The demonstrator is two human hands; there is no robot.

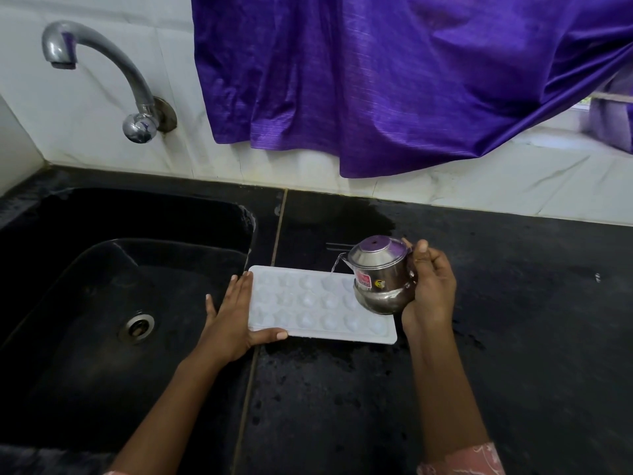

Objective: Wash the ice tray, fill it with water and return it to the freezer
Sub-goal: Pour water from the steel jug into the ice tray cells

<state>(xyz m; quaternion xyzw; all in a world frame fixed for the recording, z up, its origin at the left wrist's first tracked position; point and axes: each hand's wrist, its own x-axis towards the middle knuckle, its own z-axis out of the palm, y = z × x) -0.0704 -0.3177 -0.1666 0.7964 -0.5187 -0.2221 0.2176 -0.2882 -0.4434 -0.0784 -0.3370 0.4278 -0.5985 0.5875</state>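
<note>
1. The black, wet counter (513, 337) fills the lower right of the frame.
2. The ice tray (308, 303) lies flat at centre frame, its long axis running left to right.
3. The left hand (233, 317) is flat, fingers straight, bracing the tray's left end.
4. The right hand (430, 289) grips a steel pot (380, 272) over the tray's right end.
5. A thin stream pours into the cups there, so the remaining cups likely lie leftward.

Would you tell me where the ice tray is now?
In the head view, the ice tray lies on the black counter just right of the sink, between the left hand and the steel kettle.
</note>
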